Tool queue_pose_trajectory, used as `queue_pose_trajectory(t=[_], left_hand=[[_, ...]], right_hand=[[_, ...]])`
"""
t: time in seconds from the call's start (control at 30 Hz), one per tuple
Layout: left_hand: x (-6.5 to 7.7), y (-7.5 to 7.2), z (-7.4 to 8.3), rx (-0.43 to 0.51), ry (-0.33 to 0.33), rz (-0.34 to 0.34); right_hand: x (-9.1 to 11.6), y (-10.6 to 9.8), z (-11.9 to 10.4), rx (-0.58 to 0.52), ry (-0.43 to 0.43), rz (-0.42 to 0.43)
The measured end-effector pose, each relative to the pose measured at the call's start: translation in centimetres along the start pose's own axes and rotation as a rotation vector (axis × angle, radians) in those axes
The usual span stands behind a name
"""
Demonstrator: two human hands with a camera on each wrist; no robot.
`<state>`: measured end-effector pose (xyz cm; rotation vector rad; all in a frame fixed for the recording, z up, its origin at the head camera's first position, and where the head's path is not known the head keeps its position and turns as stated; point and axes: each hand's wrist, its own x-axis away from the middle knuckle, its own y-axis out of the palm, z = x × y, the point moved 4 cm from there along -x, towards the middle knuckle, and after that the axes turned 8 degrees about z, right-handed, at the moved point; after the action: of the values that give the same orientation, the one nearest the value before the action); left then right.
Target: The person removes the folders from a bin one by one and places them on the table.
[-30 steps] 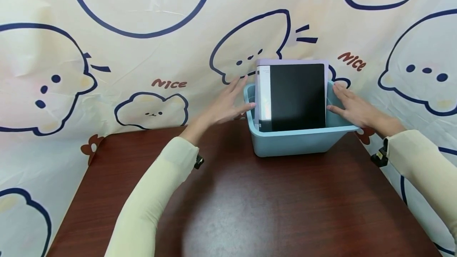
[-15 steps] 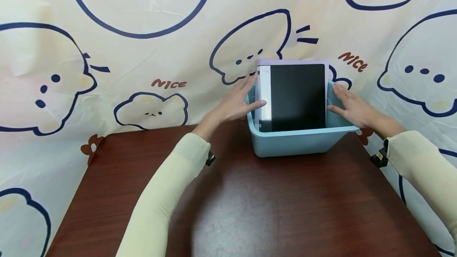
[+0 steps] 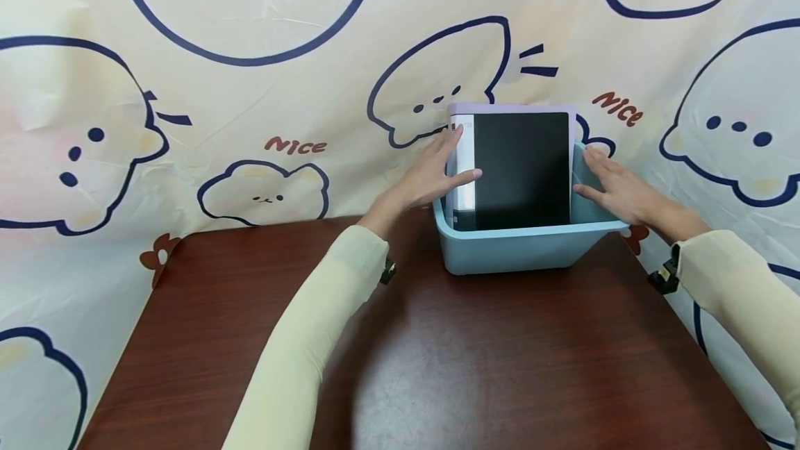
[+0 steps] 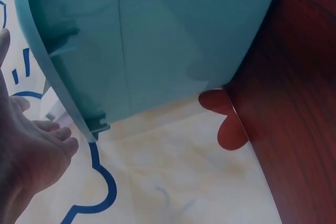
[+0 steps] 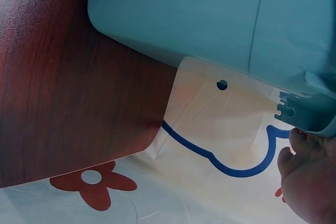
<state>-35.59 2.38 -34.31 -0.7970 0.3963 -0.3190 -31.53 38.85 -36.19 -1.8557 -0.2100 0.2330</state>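
Note:
A light blue plastic bin (image 3: 509, 250) stands at the back of the table. Upright inside it are a flat black item with a white left strip, like a binder (image 3: 521, 169), and a lilac-edged flat thing (image 3: 512, 108) behind it. My left hand (image 3: 428, 176), fingers extended, is at the bin's left end, its thumb and fingertips overlapping the white strip; whether they touch it I cannot tell. My right hand (image 3: 619, 186) lies at the right rim with fingers straight. In the left wrist view the left hand (image 4: 39, 156) is beside the bin's rim (image 4: 50, 72).
The dark brown wooden table (image 3: 500, 360) spreads out in front of the bin. A printed cloth (image 3: 281, 103) with cartoon drawings hangs right behind the table and on both sides.
My left hand has moved right, from beside the bin's left rim to in front of the binder's white strip. The right hand, bin and binder have stayed in place.

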Motion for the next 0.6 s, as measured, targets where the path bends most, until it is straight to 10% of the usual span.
queue_pose_trajectory(t=[0.6], left_hand=[[-1.1,1.6,0.4,0.074,-0.079,0.010]], right_hand=[[0.1,0.1,0.1,-0.011,0.011,-0.001]])
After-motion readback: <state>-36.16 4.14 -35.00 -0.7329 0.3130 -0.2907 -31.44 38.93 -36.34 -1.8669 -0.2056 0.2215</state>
